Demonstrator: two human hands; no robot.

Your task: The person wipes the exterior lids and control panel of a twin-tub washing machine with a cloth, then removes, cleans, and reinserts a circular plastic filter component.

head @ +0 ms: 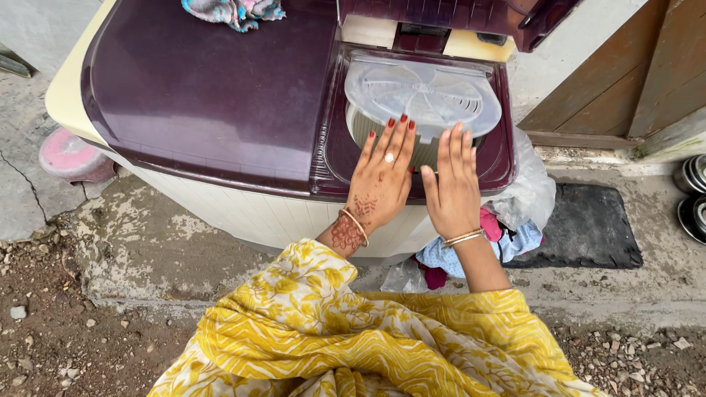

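Note:
A twin-tub washing machine (206, 95) with a dark maroon top stands in front of me. Its right tub is open, and a clear round plastic inner lid (423, 95) lies tilted over the spinner drum. My left hand (382, 176), with a ring and red nails, rests flat at the drum's near rim, fingers spread toward the clear lid. My right hand (452, 184) lies beside it, fingers together, touching the lid's near edge. Neither hand grips anything. The raised maroon tub cover (471, 18) stands open at the back.
A crumpled multicoloured cloth (235, 11) lies on the closed left lid. A plastic bag with pink and blue clothes (515, 220) sits right of the machine, by a black mat (588, 228). Steel vessels (695, 195) sit at the far right. Gravel covers the ground.

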